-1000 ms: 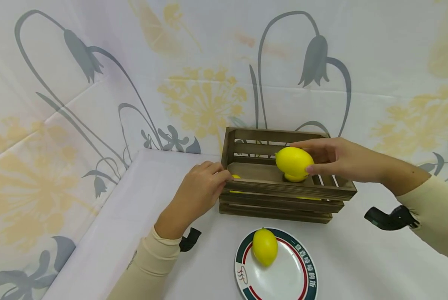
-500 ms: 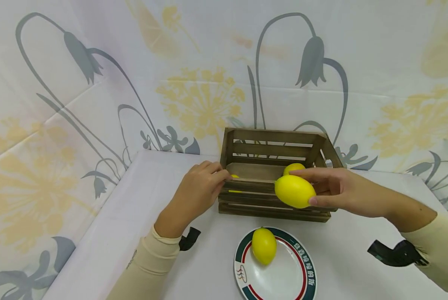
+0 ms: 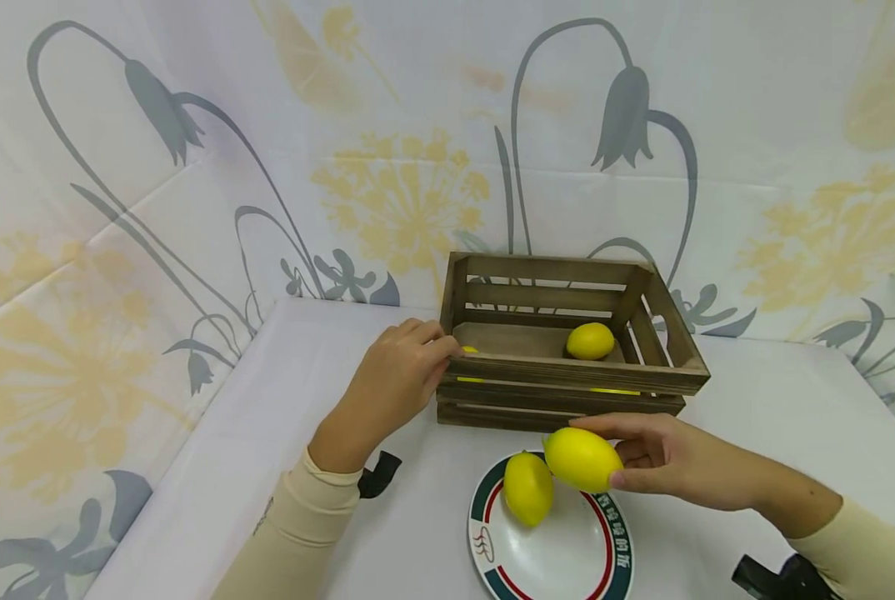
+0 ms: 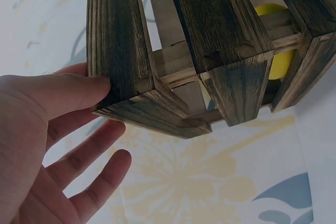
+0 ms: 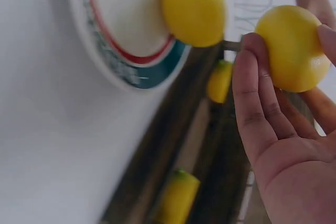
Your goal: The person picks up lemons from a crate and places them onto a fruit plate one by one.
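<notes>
A yellow lemon (image 3: 583,460) is held between the thumb and fingers of my right hand (image 3: 687,467), over the far edge of a white plate (image 3: 560,567) with a green and red rim. Another lemon (image 3: 527,489) lies on that plate, just left of the held one. My left hand (image 3: 398,375) grips the near left corner of a brown slatted wooden crate (image 3: 567,377); in the left wrist view its thumb (image 4: 79,94) presses on the top slat. Inside the crate one lemon (image 3: 590,342) shows whole, and others show only through the slats.
The crate stands behind the plate on a white cloth (image 3: 342,333). A flower-printed cloth (image 3: 417,100) hangs behind and to the left. Dark wrist devices (image 3: 380,475) sit under both sleeves.
My right hand has lifted the lemon out of the crate and brought it toward me, over the plate's far edge. My left hand stays at the crate corner.
</notes>
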Tool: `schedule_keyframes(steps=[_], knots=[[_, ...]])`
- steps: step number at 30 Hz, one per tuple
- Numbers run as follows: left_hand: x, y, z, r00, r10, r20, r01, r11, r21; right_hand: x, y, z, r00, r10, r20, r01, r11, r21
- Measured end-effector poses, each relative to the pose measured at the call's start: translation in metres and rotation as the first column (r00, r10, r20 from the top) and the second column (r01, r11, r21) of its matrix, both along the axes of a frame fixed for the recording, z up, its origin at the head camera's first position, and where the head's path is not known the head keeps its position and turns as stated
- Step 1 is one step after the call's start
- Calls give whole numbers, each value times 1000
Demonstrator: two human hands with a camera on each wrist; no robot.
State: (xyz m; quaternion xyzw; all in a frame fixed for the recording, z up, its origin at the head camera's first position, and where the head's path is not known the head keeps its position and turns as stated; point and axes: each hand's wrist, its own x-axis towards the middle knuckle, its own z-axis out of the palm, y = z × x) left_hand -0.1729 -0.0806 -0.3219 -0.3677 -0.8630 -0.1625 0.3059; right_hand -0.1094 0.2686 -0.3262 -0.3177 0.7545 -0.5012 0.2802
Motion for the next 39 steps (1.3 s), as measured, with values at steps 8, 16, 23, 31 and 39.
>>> schedule_keyframes(steps=[8, 16, 23, 31, 39], knots=[[-1, 0, 0, 1000, -5, 8, 5, 1000, -2, 6, 4, -28, 996, -38, 76, 37, 999, 10], [-1, 0, 0, 1000, -1, 7, 1, 1000, -6, 7, 8, -42, 996, -92, 1, 91, 990, 105], [0, 1, 0, 1000, 2, 3, -2, 1000, -15, 7, 3, -47, 993, -94, -71, 104, 982, 158], [0, 1, 0, 1000, 6, 4, -6, 1000, -25, 6, -1, -48, 990, -104, -92, 121, 970, 210], [1, 1, 0, 1000, 9, 17, -9, 1000, -11, 5, -4, -48, 985, -105, -136, 134, 964, 229]])
